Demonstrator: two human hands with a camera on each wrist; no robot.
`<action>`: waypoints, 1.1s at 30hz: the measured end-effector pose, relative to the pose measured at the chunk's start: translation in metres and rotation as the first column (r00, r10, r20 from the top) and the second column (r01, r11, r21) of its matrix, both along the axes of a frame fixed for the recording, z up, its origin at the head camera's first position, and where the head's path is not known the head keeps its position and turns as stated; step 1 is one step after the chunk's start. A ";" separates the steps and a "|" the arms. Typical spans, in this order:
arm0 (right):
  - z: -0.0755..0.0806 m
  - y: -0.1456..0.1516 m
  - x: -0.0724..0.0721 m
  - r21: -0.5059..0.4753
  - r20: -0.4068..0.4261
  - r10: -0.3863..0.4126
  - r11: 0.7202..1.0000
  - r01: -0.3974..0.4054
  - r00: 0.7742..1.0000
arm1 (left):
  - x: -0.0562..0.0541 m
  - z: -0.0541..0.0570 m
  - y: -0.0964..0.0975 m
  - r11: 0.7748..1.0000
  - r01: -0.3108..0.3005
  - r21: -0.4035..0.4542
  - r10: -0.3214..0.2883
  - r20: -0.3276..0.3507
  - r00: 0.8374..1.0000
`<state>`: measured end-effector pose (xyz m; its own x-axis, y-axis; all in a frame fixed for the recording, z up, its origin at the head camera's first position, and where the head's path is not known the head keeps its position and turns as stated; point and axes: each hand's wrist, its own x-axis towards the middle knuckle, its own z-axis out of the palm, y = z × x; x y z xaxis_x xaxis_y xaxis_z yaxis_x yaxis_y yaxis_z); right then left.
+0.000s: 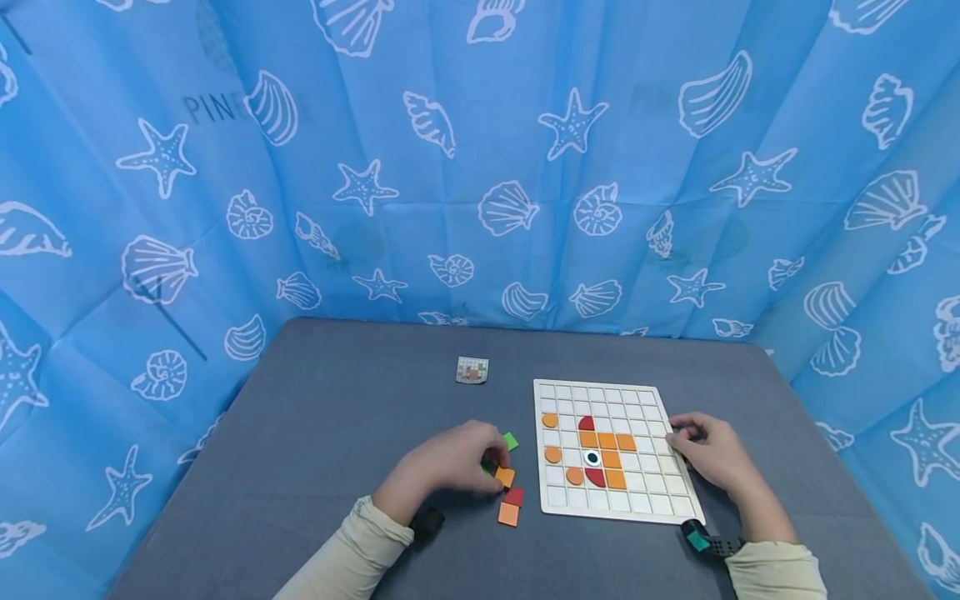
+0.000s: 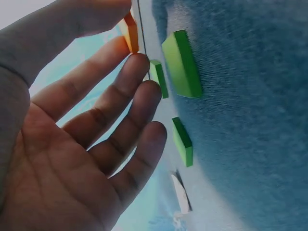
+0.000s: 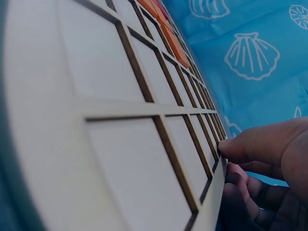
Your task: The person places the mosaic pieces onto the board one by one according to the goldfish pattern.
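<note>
My left hand (image 1: pixel 457 458) pinches a small orange square tile (image 2: pixel 130 32) between thumb and index finger, the other fingers loosely bent. Several green tiles (image 2: pixel 183 65) lie around that hand, partly hidden by it in the head view. Just right of it are a red tile (image 1: pixel 514 497) and an orange tile (image 1: pixel 508 514). With thumb on the rim and fingers curled beneath, my right hand (image 1: pixel 712 454) grips the right edge of a white grid board (image 1: pixel 675 485). On the board sit orange squares (image 1: pixel 611 459), red quarter-rounds (image 1: pixel 595 477), an eye tile (image 1: pixel 592 457) and orange discs (image 1: pixel 552 454).
A small printed card (image 1: pixel 472 370) with a grid picture lies behind the tiles. The grey cloth-covered table (image 1: pixel 360 392) reaches back to a blue curtain (image 1: pixel 465 167) with shells and starfish.
</note>
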<state>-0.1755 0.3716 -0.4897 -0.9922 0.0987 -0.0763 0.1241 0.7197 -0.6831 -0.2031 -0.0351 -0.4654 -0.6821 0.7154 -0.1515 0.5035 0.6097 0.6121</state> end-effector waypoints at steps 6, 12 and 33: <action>0.000 0.000 0.000 -0.012 -0.009 0.012 1.000 -0.013 1.000 | -0.002 0.008 0.013 1.000 0.005 0.017 -0.004 -0.061 0.998; 0.001 0.000 0.000 -0.015 -0.007 0.013 1.000 -0.013 1.000 | -0.001 0.015 0.041 0.997 -0.009 0.075 0.019 -0.136 0.991; -0.001 0.000 0.000 -0.008 -0.008 0.006 1.000 -0.006 1.000 | -0.013 0.011 0.150 1.000 0.013 -0.017 -0.018 -0.347 0.938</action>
